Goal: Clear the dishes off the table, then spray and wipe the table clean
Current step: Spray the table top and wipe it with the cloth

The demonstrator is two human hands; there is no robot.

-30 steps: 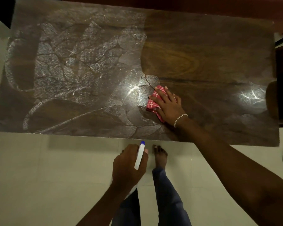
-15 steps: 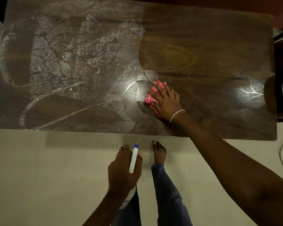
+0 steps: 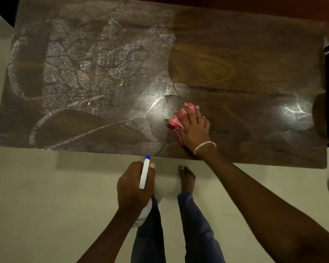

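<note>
- Step in hand, as judged: the wipe. Whitish swirled spray streaks (image 3: pixel 80 69) cover the left half of the wooden worktop (image 3: pixel 245 54); the right half shows mostly bare dark grain.
- The right hand (image 3: pixel 195 128) lies on a red checked cloth (image 3: pixel 176 120) near the middle front of the worktop, at the border between the streaked and wiped areas.
- Its fingers (image 3: pixel 190 115) are straight and slightly spread, pressing the cloth flat. There is no pinch.
- The left hand (image 3: pixel 133 186) hangs off the worktop, over the floor (image 3: pixel 46 205), just short of the near edge. Its fingers are curled round a white spray bottle (image 3: pixel 144 172) with its blue tip toward the worktop.
- To do it well: work leftward from the border in overlapping passes, with the palm flat so the whole cloth bears down.
- Carry each pass to the worktop's edges, where the streaks run out to the rim.
- Turn the cloth to a drier face if it starts to smear rather than lift.
- A bright wet patch (image 3: pixel 294 111) near the right end likely needs a pass too.
- The left half looks wet enough, so more spray seems unnecessary.
</note>
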